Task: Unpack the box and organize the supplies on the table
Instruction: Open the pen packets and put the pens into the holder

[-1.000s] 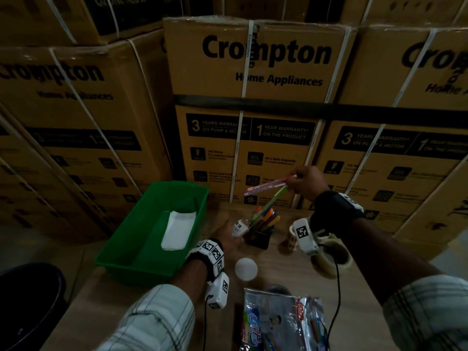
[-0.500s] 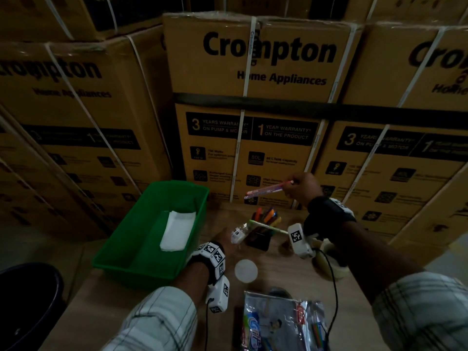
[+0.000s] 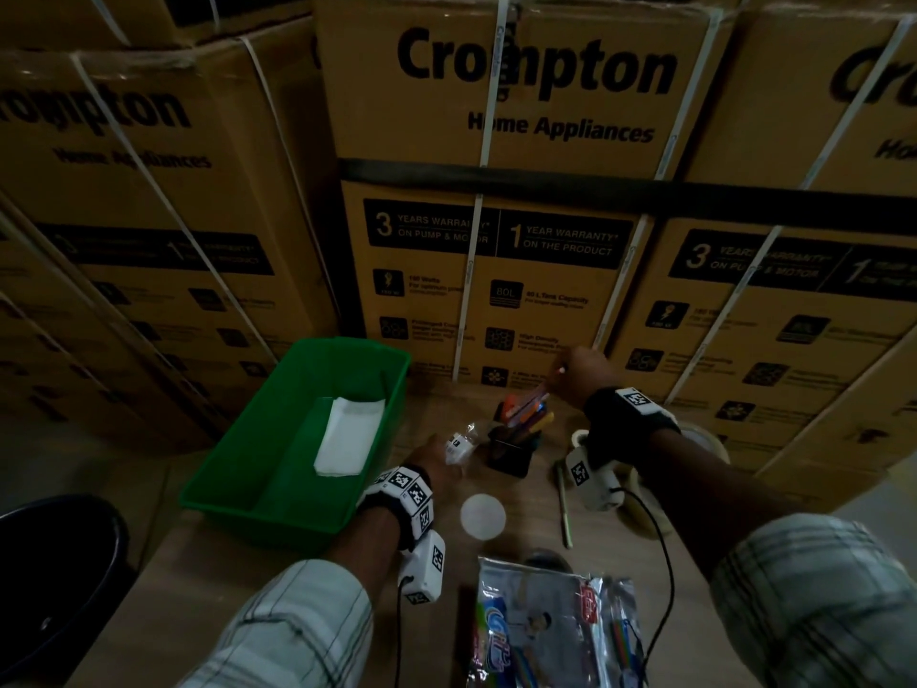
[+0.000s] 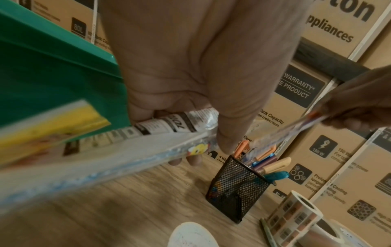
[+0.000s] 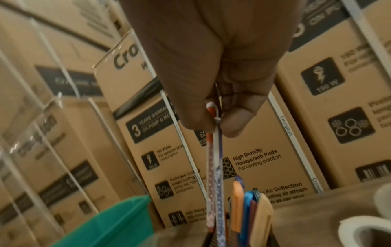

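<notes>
My right hand [image 3: 570, 377] [image 5: 214, 124] pinches a red and a purple dotted pen [image 5: 214, 168] by their tops, tips down into the black mesh pen holder [image 3: 511, 451] [image 4: 237, 188]. The holder stands at the back of the wooden table with several coloured pens [image 5: 250, 208] in it. Left of the holder, my left hand [image 3: 439, 459] [image 4: 203, 133] grips a clear printed pen packet [image 3: 459, 439] [image 4: 152, 132]. A green pen [image 3: 565, 504] [image 4: 267, 234] lies loose on the table right of the holder.
A green bin [image 3: 233, 504] with a white paper pad [image 3: 350, 434] sits left. A white round lid [image 3: 482, 516], a foil stationery pack [image 3: 551, 633], a label roll [image 4: 296, 215] and tape rolls [image 3: 704, 439] lie around. Stacked cartons [image 3: 496, 240] wall the back. A black bin [image 3: 49, 563] stands low left.
My right hand has come down from above and lowered its pens into the holder. The green pen left that hand and now lies on the table. The left hand barely moved.
</notes>
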